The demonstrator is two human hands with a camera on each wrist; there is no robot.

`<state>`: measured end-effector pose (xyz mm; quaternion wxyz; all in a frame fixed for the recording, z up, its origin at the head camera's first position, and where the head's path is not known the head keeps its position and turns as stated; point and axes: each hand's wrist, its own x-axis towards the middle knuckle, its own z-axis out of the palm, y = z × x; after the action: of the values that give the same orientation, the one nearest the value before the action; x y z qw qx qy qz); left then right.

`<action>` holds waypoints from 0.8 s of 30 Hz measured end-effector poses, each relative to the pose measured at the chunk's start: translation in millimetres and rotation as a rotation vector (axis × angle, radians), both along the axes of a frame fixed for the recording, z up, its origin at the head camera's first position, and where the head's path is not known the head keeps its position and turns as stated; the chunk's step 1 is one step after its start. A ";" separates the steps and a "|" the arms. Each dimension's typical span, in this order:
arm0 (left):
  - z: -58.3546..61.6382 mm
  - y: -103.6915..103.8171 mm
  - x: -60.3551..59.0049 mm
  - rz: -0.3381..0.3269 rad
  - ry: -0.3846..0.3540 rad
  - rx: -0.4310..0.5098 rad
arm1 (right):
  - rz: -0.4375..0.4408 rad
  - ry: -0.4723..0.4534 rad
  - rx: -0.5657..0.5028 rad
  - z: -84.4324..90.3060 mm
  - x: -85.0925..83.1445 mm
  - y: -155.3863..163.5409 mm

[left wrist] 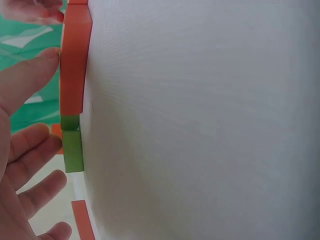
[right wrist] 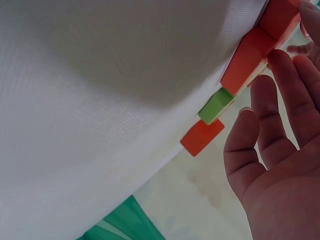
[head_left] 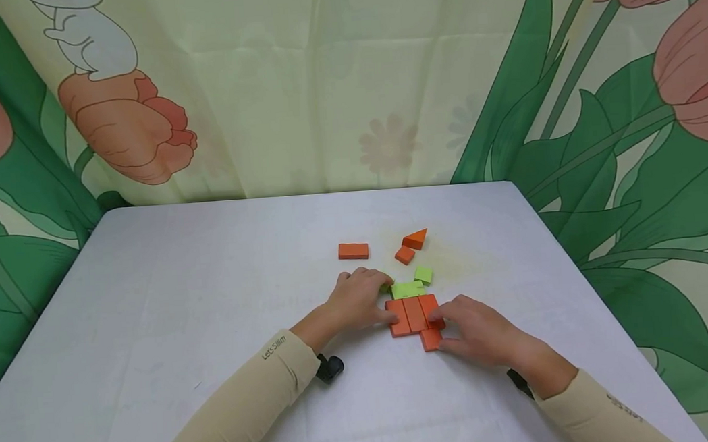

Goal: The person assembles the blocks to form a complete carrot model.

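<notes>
Three orange blocks (head_left: pixel 413 315) lie side by side in a row, with a smaller orange block (head_left: pixel 431 340) against their near right edge. Just behind the row sit a green block (head_left: pixel 407 290) and a green cube (head_left: pixel 423 275). My left hand (head_left: pixel 359 300) rests its thumb on the left orange block, while its fingertips reach the green piece at the left, which they partly cover. From the other side, my right hand (head_left: pixel 485 331) touches the right orange block with its fingers. Its thumb (right wrist: pixel 311 19) is at the small orange block. Fingers of both hands are extended.
Farther back on the white-covered table (head_left: pixel 211 270) lie an orange rectangular block (head_left: pixel 353 251), a small orange block (head_left: pixel 405 255) and an orange triangular block (head_left: pixel 415 239). A printed curtain (head_left: pixel 321 88) hangs behind the table's far edge.
</notes>
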<state>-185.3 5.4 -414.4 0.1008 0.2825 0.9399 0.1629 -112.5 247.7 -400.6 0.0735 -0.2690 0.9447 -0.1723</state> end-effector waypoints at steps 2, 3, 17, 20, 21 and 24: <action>-0.6 0.2 -0.1 -0.002 0.002 0.002 | -0.003 -0.005 0.006 0.2 -0.5 -0.4; -0.8 0.1 0.0 -0.002 0.005 0.002 | -0.006 -0.008 0.007 0.4 -0.6 -0.6; 1.1 -0.7 1.1 -0.005 0.007 0.001 | -0.150 -0.124 -0.061 2.8 -18.1 6.9; 0.6 -0.9 1.0 -0.005 0.005 0.000 | -0.193 -0.126 -0.067 2.8 -32.5 7.5; 0.3 -0.8 0.8 -0.005 0.004 0.000 | -0.201 -0.128 -0.063 2.2 -37.6 7.2; -0.6 -0.8 0.6 -0.005 0.004 0.002 | -0.216 -0.142 -0.048 -0.4 -50.9 5.1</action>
<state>-184.7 4.7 -415.0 0.0990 0.2852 0.9393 0.1629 -163.4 252.8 -401.0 0.1148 -0.1543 0.9562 -0.2206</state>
